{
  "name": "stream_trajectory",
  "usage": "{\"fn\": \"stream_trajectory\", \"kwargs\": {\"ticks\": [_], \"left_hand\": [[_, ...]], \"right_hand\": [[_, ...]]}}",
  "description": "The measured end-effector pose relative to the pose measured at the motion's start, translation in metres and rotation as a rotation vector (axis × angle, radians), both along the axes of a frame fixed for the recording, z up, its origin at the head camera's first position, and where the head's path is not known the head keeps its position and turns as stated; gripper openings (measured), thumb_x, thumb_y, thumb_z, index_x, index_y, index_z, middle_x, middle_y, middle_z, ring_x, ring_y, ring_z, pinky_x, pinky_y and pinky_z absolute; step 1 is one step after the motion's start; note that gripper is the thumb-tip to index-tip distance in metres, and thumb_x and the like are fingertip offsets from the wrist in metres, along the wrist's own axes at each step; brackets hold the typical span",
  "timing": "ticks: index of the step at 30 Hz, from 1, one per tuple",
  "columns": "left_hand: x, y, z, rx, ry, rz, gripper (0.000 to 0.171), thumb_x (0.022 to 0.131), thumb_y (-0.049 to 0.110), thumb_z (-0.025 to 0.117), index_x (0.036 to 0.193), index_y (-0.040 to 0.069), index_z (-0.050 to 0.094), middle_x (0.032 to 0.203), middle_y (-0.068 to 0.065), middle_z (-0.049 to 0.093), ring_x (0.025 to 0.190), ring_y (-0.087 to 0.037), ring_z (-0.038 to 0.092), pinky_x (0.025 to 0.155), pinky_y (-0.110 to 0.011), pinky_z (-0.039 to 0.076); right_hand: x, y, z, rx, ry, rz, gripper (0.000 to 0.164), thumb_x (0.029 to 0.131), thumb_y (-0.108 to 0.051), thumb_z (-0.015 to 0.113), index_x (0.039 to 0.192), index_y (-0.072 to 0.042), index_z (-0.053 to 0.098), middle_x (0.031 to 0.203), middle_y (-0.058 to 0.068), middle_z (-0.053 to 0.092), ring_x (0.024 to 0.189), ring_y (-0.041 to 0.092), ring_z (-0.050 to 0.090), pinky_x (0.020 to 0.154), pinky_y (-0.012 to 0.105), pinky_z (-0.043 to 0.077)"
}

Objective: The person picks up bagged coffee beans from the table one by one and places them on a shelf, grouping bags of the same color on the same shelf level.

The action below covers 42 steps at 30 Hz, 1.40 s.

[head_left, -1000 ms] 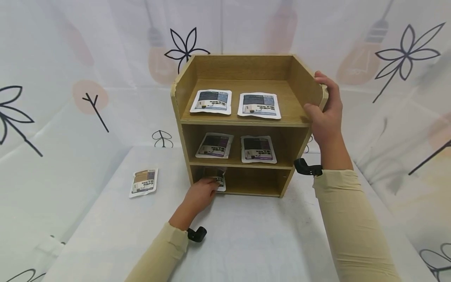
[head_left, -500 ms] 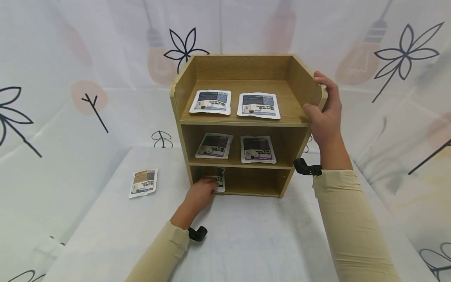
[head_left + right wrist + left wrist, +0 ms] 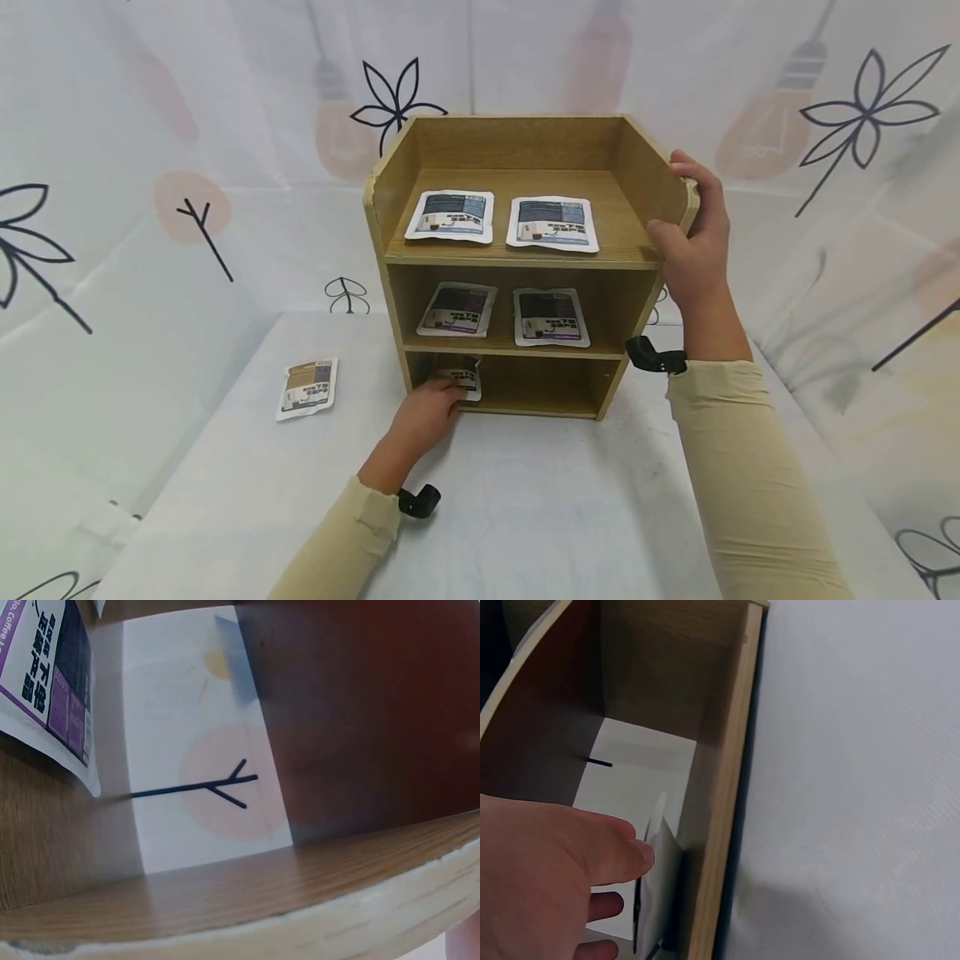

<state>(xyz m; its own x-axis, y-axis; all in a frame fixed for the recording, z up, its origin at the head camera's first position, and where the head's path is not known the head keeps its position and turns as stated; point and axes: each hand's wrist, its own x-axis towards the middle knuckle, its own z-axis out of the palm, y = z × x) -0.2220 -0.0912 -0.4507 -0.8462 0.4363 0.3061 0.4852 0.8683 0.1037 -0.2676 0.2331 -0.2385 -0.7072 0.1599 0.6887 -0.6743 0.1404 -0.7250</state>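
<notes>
My left hand [image 3: 423,417] reaches into the bottom left of a small wooden shelf [image 3: 525,260]. It holds a brown-and-white coffee packet [image 3: 469,377] by its near part. In the left wrist view the thumb meets the packet's edge, and the packet's pale underside [image 3: 663,892] stands a little off the shelf floor. Part of the packet is hidden by the fingers. My right hand [image 3: 697,246] grips the shelf's right side panel at the top, thumb inside and fingers outside. Two blue packets [image 3: 450,217] lie on the top tier, two purple packets [image 3: 551,318] on the middle one.
Another brown packet [image 3: 308,389] lies flat on the white-covered table [image 3: 525,508], left of the shelf. A patterned white cloth [image 3: 225,100] hangs behind and at both sides. Low side panels [image 3: 392,179] and tier boards bound the shelf's compartments.
The packet under my left hand has shifted slightly inward, its near edge now farther from the shelf's front. My right hand stays on the side panel.
</notes>
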Motion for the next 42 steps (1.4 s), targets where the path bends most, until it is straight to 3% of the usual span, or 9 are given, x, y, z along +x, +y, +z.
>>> {"fn": "stream_trajectory", "kwargs": {"ticks": [5, 9, 16, 23, 30, 37, 42], "left_hand": [[0.004, -0.003, 0.005, 0.033, -0.051, 0.016, 0.019, 0.091, 0.013, 0.065, 0.108, 0.016, 0.072, 0.113, -0.002, 0.069, 0.108, -0.021, 0.064, 0.093, -0.035, 0.054], [0.009, -0.006, 0.010, 0.057, -0.083, 0.022, 0.022, 0.091, 0.014, 0.065, 0.112, 0.015, 0.071, 0.116, -0.003, 0.069, 0.111, -0.022, 0.063, 0.095, -0.037, 0.054], [0.017, -0.013, 0.016, 0.078, -0.038, -0.008, 0.025, 0.091, 0.014, 0.065, 0.115, 0.016, 0.070, 0.112, -0.002, 0.070, 0.106, -0.021, 0.065, 0.092, -0.037, 0.055], [0.024, -0.023, 0.022, 0.099, -0.081, -0.003, 0.026, 0.093, 0.015, 0.063, 0.118, 0.015, 0.069, 0.116, -0.004, 0.070, 0.110, -0.024, 0.064, 0.095, -0.042, 0.053], [0.028, -0.035, 0.026, 0.134, -0.078, -0.004, 0.025, 0.091, 0.015, 0.065, 0.115, 0.014, 0.070, 0.113, -0.003, 0.070, 0.107, -0.024, 0.064, 0.093, -0.042, 0.054], [0.034, -0.047, 0.030, 0.151, -0.071, 0.045, 0.020, 0.090, 0.020, 0.068, 0.108, 0.016, 0.072, 0.105, -0.001, 0.071, 0.102, -0.021, 0.065, 0.089, -0.041, 0.055], [0.034, -0.057, 0.031, 0.159, -0.069, 0.072, 0.021, 0.090, 0.019, 0.066, 0.110, 0.015, 0.072, 0.110, -0.002, 0.071, 0.107, -0.023, 0.065, 0.092, -0.042, 0.054]], "right_hand": [[0.007, -0.003, 0.004, 0.000, -0.003, -0.001, 0.056, 0.078, 0.006, 0.045, 0.128, -0.015, 0.053, 0.152, -0.003, 0.039, 0.137, 0.020, 0.035, 0.103, 0.034, 0.030], [0.004, -0.002, 0.002, -0.003, -0.004, -0.002, 0.056, 0.077, 0.007, 0.045, 0.128, -0.016, 0.054, 0.152, -0.004, 0.039, 0.137, 0.020, 0.035, 0.103, 0.034, 0.030], [0.000, 0.000, 0.001, -0.005, -0.006, 0.001, 0.055, 0.078, 0.005, 0.046, 0.129, -0.017, 0.053, 0.152, -0.006, 0.038, 0.136, 0.020, 0.034, 0.103, 0.035, 0.029], [-0.003, 0.002, -0.001, 0.000, -0.008, -0.001, 0.056, 0.078, 0.005, 0.046, 0.129, -0.018, 0.053, 0.153, -0.003, 0.037, 0.136, 0.020, 0.034, 0.103, 0.034, 0.030], [0.000, 0.000, 0.001, 0.005, -0.001, -0.007, 0.055, 0.078, 0.005, 0.045, 0.129, -0.016, 0.053, 0.153, -0.003, 0.038, 0.136, 0.020, 0.035, 0.102, 0.033, 0.030], [0.004, -0.002, 0.002, -0.005, -0.009, 0.010, 0.055, 0.079, 0.005, 0.045, 0.128, -0.017, 0.053, 0.153, -0.005, 0.037, 0.137, 0.020, 0.034, 0.103, 0.034, 0.029], [0.009, -0.005, 0.004, -0.004, -0.008, 0.008, 0.055, 0.078, 0.006, 0.044, 0.128, -0.016, 0.053, 0.152, -0.006, 0.038, 0.137, 0.020, 0.034, 0.102, 0.033, 0.029]]}}
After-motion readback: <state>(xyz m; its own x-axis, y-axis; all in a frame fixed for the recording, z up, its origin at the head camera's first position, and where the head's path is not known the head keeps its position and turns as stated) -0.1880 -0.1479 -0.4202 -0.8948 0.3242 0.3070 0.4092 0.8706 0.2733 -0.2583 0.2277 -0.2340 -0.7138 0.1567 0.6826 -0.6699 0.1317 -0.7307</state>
